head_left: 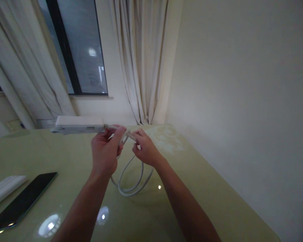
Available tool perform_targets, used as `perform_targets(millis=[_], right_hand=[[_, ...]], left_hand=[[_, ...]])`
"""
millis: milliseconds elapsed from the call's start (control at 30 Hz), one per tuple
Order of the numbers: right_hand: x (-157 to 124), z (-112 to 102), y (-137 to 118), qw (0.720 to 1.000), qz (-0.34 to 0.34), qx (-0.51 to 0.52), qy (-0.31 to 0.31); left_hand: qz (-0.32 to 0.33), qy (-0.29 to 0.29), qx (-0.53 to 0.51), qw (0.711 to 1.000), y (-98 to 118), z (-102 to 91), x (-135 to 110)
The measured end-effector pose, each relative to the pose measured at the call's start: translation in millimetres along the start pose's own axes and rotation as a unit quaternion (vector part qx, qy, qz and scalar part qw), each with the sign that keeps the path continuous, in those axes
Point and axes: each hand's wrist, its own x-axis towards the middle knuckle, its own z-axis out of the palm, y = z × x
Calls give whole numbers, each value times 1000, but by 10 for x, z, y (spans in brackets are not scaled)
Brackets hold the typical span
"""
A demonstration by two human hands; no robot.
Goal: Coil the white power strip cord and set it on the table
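A white power strip [78,124] extends to the left from my left hand [107,148], held up above the table. My left fingers are closed around its cord close to where the cord leaves the strip. Just to the right, my right hand [145,146] pinches another stretch of the same white cord [131,193] between thumb and fingers. Loops of the cord hang below both hands, down toward the tabletop. The plug end cannot be made out.
The glossy greenish table [192,201] meets a bare wall [242,101] on the right. At the left lie a dark flat tablet-like slab [25,198] and a white long object [6,188]. Behind are curtains [143,60] and a window [83,43].
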Motion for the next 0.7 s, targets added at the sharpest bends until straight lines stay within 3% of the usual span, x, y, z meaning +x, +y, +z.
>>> perform_targets(millis=[167,300,400,567,700], right_hand=[[-7,97,-33,992,-99,-42,66],[-72,164,-116,982,-103,-115,113],[-115,158,-159,972,-104,-145,153],[-90,40,-132,976,-71,-78,192],[-107,-77,7,974,-28,0,223]], left_hand=[[-37,-19,-18,999,223,-137,80],[-189,-72,-68,977,313,-267,209],[-272,-92,-133,949,234,-269,267],[-228,-14,-159,960,-77,-181,297],[-184,33,-134,973,-304,-237,380]])
